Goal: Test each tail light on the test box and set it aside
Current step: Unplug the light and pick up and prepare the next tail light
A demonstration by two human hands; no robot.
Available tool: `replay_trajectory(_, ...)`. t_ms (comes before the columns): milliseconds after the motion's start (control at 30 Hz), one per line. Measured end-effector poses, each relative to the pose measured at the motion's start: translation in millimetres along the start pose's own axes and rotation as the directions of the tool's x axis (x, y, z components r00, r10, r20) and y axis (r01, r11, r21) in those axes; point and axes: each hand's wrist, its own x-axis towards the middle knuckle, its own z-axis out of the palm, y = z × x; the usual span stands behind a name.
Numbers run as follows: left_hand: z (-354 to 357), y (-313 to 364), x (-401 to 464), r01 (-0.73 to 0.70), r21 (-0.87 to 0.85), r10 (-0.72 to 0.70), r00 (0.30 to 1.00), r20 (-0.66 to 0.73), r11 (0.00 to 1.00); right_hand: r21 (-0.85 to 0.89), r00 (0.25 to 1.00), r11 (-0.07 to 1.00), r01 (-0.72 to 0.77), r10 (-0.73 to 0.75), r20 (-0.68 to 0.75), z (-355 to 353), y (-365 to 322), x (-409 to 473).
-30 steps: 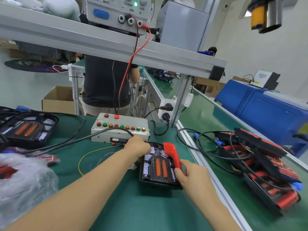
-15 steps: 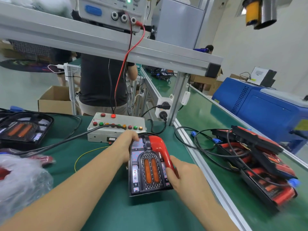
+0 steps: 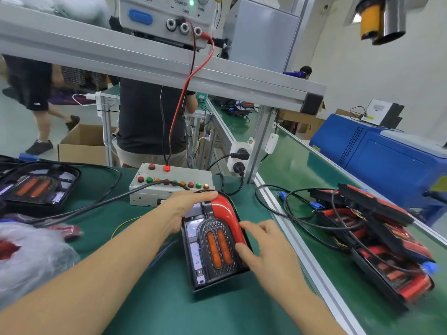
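a tail light (image 3: 215, 240) is in the middle of the green bench (image 3: 150, 298), just in front of the grey test box (image 3: 169, 187). it is tipped up so its face looks at the camera. you can see two orange bars in a dark frame, a red curved strip on the right side, and small red dots lit on its left part. the left hand (image 3: 188, 209) holds the top left edge of the tail light, with its fingers curled over the top, so its grip is closed on the light. the right hand (image 3: 263, 247) is at the right side of the tail light; its fingers are loosely spread and touch the red strip and the lower right edge, so its grip is wide and not wrapped around anything. the test box has a row of red, green and yellow buttons, and one red light on top glows. a red wire (image 3: 191, 76) runs from the box up to a power supply (image 3: 167, 18) on the grey shelf (image 3: 217, 78) above, where a green lamp is lit. a black cable (image 3: 92, 206) lies across the bench on the left toward the box. another tail light (image 3: 36, 187) lies flat at the far left. a clear plastic bag (image 3: 31, 257) sits at the near left. on the right, past a metal rail, is a pile of tail lights (image 3: 377, 240) with black cables and blue plugs. behind the bench stands a person in a dark shirt (image 3: 147, 117).
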Motion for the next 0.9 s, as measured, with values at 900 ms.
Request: replay_trajectory(900,-14.6,4.4,-1.5,0.089,-0.003,-0.089,0.996,0.015,0.996,0.773,0.889,0.484,-0.410,0.020,0.458,6.6,-2.0,13.2)
